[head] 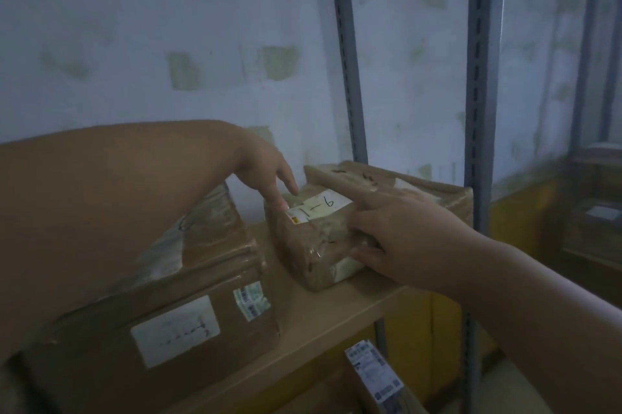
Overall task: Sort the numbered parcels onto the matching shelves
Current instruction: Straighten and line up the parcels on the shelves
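Two hands: both on the small parcel [316, 238] marked 1-6
Right hand [400, 235]: fingers gripping its right end
Left hand [266, 171]: straight fingers touching its top
Shelf [323, 309]: beneath it
Large box [175, 306]: left of the fingers

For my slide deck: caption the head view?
Both hands steady parcel "1-6" on a wooden shelf between two cartons.

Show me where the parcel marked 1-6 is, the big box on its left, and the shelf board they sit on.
Parcel marked 1-6 [316, 238], head view: on its taped front face.
Big box [188, 299], head view: on its brown top face, above the white label.
Shelf board [323, 319], head view: on the bare wood in front of the parcel.
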The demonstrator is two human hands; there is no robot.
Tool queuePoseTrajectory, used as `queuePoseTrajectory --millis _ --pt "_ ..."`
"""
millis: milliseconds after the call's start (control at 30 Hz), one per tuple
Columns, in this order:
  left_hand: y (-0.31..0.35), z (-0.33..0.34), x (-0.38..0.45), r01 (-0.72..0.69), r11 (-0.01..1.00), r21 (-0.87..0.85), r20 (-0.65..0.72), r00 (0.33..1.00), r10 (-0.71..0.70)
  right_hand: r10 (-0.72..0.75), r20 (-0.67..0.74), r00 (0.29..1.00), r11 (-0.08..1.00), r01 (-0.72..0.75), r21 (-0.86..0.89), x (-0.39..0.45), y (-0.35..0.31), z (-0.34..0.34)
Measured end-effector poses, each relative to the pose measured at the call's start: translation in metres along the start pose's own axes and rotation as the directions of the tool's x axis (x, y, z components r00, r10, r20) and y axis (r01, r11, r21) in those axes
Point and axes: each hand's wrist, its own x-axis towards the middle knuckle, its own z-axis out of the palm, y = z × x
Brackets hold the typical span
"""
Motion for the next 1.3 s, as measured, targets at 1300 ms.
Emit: queuePoseTrajectory --millis 1300 --pt "0.019 -0.017 -0.011 -0.194 0.981 0.013 -0.126 0.973 0.194 0.317 -0.157 0.935 0.932 -0.276 0.236 -0.036 0.001 -0.026"
